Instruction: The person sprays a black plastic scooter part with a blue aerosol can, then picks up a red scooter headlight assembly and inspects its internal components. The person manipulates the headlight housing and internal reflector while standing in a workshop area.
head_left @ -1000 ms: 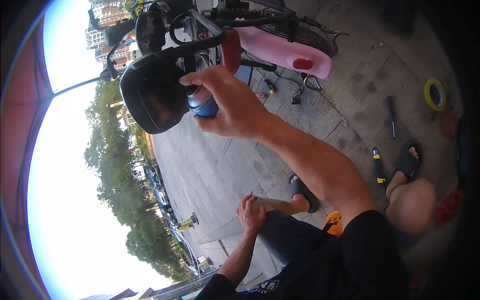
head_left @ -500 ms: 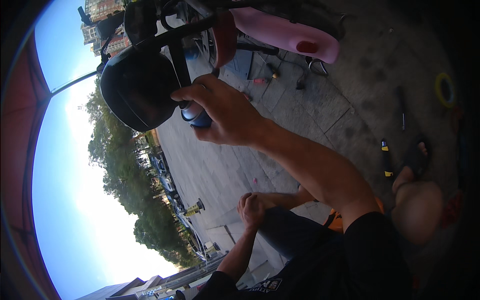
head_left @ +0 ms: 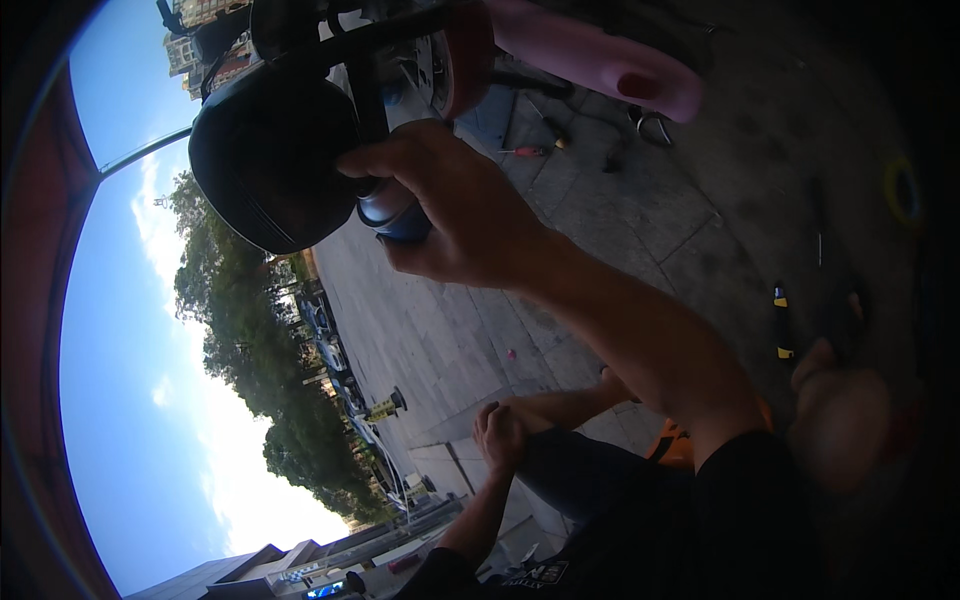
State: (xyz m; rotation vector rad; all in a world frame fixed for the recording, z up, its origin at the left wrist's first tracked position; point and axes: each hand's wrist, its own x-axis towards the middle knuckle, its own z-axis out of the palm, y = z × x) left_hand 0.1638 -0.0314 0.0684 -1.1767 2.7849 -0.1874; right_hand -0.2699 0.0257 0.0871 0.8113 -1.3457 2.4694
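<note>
My right hand (head_left: 450,205) is closed round a blue can (head_left: 395,212) with a silvery rim. Its thumb and index finger lie at the can's top, against a rounded black part (head_left: 275,160) that looks like a saddle. A dark post (head_left: 366,100) runs just above the fingers. The grip covers most of the can. Lower down, my left hand (head_left: 500,437) rests at my bent knee (head_left: 560,450), fingers curled in, with nothing seen in them.
A pink fender (head_left: 600,60) with a red reflector belongs to the vehicle. Screwdrivers (head_left: 528,151), a black-and-yellow tool (head_left: 781,320), a yellow ring (head_left: 903,190) and an orange thing (head_left: 672,445) lie on the paving (head_left: 450,330). A red canopy (head_left: 30,300) edges the view; parked cars (head_left: 330,345) stand beyond.
The view has shifted slightly and its right side is darker. My right hand keeps its grip on the can beside the black part. My left hand stays at the knee.
</note>
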